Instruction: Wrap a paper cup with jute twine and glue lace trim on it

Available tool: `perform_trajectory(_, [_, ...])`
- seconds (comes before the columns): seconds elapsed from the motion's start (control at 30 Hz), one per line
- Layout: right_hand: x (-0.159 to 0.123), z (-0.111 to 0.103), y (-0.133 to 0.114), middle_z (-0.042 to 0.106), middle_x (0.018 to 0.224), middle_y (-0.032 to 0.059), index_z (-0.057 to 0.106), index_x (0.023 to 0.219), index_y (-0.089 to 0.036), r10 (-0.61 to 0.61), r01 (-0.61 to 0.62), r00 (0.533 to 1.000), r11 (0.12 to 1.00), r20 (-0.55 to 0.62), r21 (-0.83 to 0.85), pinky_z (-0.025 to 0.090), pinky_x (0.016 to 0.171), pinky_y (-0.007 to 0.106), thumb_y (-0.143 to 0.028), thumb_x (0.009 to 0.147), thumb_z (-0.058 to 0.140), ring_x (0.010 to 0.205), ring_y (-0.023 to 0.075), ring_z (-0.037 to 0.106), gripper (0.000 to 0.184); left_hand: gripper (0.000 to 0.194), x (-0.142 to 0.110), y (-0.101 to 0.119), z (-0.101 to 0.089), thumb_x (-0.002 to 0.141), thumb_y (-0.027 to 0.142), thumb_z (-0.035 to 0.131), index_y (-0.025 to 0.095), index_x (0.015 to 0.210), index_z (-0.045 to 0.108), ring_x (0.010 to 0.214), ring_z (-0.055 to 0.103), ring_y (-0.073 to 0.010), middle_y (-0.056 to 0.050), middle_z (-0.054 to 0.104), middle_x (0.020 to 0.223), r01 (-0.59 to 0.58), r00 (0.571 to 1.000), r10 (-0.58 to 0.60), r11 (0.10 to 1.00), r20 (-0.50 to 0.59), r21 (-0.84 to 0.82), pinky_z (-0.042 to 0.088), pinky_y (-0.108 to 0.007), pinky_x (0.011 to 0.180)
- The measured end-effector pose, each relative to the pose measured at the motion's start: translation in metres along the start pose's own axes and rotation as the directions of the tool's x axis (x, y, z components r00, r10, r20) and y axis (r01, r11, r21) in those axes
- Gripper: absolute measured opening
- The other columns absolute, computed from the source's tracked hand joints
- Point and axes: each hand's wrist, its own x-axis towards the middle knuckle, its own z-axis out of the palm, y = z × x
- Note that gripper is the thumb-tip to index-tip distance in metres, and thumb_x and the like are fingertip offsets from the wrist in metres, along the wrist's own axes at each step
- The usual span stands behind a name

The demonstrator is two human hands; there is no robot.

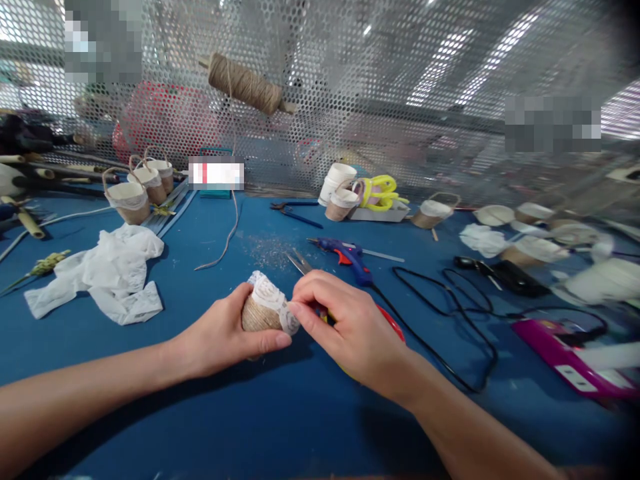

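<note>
My left hand [220, 337] is wrapped round a small twine-covered cup [256, 318], which lies tilted over the table. A band of white lace [269, 293] runs along the cup's rim. At the right end of that band, my right hand [345, 320] pinches the lace between thumb and forefinger. Beneath the right hand lies a pair of scissors [301, 264]; their blades point away and the red and yellow handles are mostly hidden. Just beyond rests a blue glue gun [347, 257], with a glue stick at its back and a black cord.
Crumpled white lace [110, 273] lies at left, near several small handled cups [131, 203]. Blue pliers [297, 212] rest at the back beneath a hanging twine spool [245, 83]. The cord loops right towards a purple power strip [555, 357]. Perforated metal mesh [370, 100] closes the back.
</note>
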Motion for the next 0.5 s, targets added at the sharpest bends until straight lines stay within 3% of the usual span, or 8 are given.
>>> perform_trajectory(0.13, [-0.0003, 0.0001, -0.0002, 0.055, 0.071, 0.0015, 0.048, 0.069, -0.02, -0.01, 0.01, 1.0, 1.0, -0.006, -0.007, 0.043, 0.063, 0.027, -0.018, 0.088, 0.046, 0.067, 0.0133, 0.051, 0.019, 0.054, -0.0007, 0.003, -0.001, 0.063, 0.057, 0.068, 0.016, 0.091, 0.045, 0.056, 0.047, -0.0112, 0.002, 0.051, 0.068, 0.015, 1.0, -0.015, 1.0, 0.004, 0.021, 0.037, -0.022, 0.047])
perform_trajectory(0.37, [0.0014, 0.0006, -0.0006, 0.055, 0.068, 0.0001, 0.049, 0.068, -0.019, 0.107, -0.107, 0.994, 0.993, 0.01, 0.053, 0.041, 0.056, 0.025, -0.019, 0.087, 0.049, 0.061, 0.0114, 0.049, 0.019, 0.057, 0.0005, 0.0031, 0.0, 0.064, 0.055, 0.068, 0.016, 0.097, 0.042, 0.057, 0.049, -0.0116, 0.002, 0.051, 0.07, 0.044, 0.998, -0.04, 0.996, 0.054, -0.073, 0.04, -0.024, 0.05])
perform_trajectory(0.5, [0.0041, -0.0037, 0.0035, 0.061, 0.074, 0.0026, 0.056, 0.071, -0.018, 0.149, -0.152, 0.988, 0.98, 0.034, 0.125, 0.045, 0.066, 0.027, -0.024, 0.091, 0.044, 0.07, 0.0133, 0.056, 0.024, 0.058, 0.0014, 0.0019, -0.0002, 0.065, 0.052, 0.069, 0.014, 0.1, 0.042, 0.06, 0.05, -0.0113, 0.002, 0.052, 0.073, 0.019, 0.997, -0.006, 0.985, 0.073, -0.173, 0.042, -0.024, 0.053])
